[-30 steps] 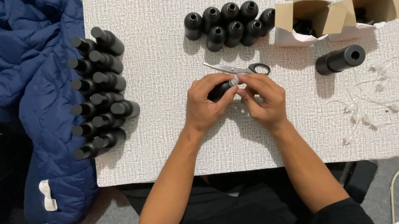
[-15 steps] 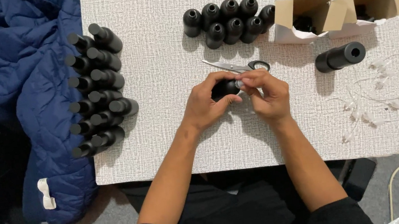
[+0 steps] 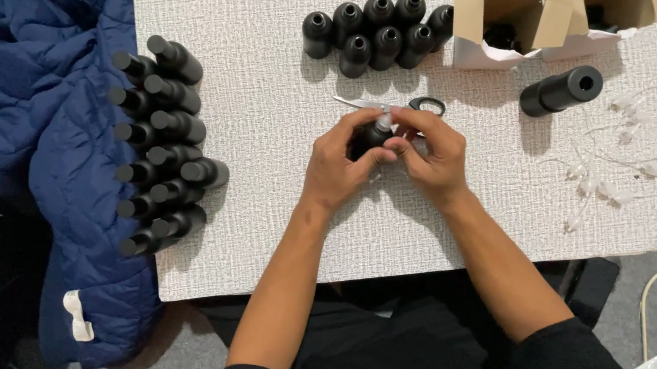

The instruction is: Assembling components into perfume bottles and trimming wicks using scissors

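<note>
Small black bottle (image 3: 369, 137) between both hands, left hand (image 3: 337, 170) gripping it, right hand (image 3: 433, 154) pinching its top

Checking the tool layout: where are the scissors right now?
In the head view, the scissors lie on the white table just beyond both hands, below the cluster of upright black bottles.
</note>
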